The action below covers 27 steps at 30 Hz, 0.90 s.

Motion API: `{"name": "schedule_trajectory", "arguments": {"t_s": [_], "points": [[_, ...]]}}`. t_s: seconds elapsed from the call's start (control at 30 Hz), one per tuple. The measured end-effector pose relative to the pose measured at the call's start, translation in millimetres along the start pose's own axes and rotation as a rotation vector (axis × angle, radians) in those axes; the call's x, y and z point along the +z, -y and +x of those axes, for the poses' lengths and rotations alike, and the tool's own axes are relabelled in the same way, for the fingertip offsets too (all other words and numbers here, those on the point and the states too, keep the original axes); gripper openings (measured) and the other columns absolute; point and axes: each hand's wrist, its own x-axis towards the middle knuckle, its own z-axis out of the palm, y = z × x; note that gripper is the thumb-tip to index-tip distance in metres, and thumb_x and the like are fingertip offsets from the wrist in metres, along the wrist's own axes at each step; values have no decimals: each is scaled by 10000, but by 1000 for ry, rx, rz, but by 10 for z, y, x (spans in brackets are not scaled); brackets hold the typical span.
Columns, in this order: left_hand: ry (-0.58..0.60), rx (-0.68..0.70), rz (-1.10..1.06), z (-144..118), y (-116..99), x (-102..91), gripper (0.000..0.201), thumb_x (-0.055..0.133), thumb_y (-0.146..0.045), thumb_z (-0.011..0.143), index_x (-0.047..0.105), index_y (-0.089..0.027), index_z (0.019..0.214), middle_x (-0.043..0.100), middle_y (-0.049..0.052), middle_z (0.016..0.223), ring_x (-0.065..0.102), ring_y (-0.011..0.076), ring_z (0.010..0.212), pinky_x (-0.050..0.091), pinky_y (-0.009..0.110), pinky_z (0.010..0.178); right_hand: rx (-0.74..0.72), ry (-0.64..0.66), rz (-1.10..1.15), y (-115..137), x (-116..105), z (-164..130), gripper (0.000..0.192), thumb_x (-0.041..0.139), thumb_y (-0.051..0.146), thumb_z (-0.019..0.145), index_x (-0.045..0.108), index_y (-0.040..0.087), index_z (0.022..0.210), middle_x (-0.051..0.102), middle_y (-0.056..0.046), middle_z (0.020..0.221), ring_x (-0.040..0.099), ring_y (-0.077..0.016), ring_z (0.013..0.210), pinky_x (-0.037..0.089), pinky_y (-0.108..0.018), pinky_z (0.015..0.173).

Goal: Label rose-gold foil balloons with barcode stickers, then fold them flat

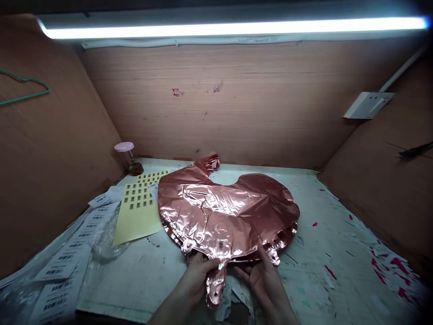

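Observation:
A flat, shiny rose-gold foil balloon (219,207) lies before me, rounded at both sides and notched at its far edge. Small tabs with holes stick out along its near edge, and a longer tail (215,289) hangs toward me. My left hand (194,275) pinches the near edge beside that tail, thumb on top and the other fingers partly hidden beneath. On the other side of the tail, my right hand (262,280) holds the edge, index finger over the foil and other fingers below. A small barcode sticker (221,244) sits on the foil between my hands.
Left of the balloon lies a yellow sheet of barcode stickers (135,221), with white barcode label strips (77,243) and clear plastic beside it. A jar with a pink lid (124,146) stands at the back left. Pink scraps (399,266) litter the table's right side.

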Motion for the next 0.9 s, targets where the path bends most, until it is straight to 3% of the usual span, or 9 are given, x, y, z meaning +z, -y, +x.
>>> {"name": "schedule_trajectory", "arguments": {"t_s": [0.2, 0.33, 0.43, 0.67, 0.9], "points": [[-54, -33, 26, -10, 2, -13, 358, 726, -25, 661, 608, -128, 984, 729, 75, 917, 692, 191, 783, 524, 279, 734, -57, -95, -52, -105, -60, 92, 506, 820, 225, 690, 570, 140, 1122, 765, -66, 893, 734, -248, 754, 617, -404, 660], [-76, -78, -103, 7, -3, 16, 168, 686, -128, 798, 635, -104, 956, 736, 108, 904, 709, 218, 791, 548, 306, 771, -57, -157, -27, -126, -97, 137, 498, 860, 146, 587, 572, 162, 992, 760, -38, 842, 734, -250, 717, 623, -384, 601], [-48, -151, -204, 29, -33, 57, 202, 640, -219, 879, 659, -68, 1012, 739, 131, 896, 708, 220, 728, 564, 322, 755, -62, -160, -10, -133, -111, 154, 515, 891, 115, 514, 539, 190, 882, 748, 9, 771, 733, -240, 686, 628, -378, 606], [28, -229, -265, 211, -116, 179, 172, 646, -238, 890, 666, -68, 903, 727, 105, 769, 683, 174, 604, 583, 284, 680, -84, -165, 29, -138, -86, 158, 610, 925, 117, 427, 525, 210, 878, 762, 27, 805, 733, -209, 675, 618, -320, 579], [16, -263, -278, 302, -47, 226, 144, 663, -216, 870, 633, -80, 833, 713, 85, 730, 684, 153, 590, 579, 241, 641, -84, -157, 39, -141, -59, 150, 508, 920, 190, 488, 543, 201, 829, 765, 15, 782, 733, -206, 648, 606, -304, 560]]}}
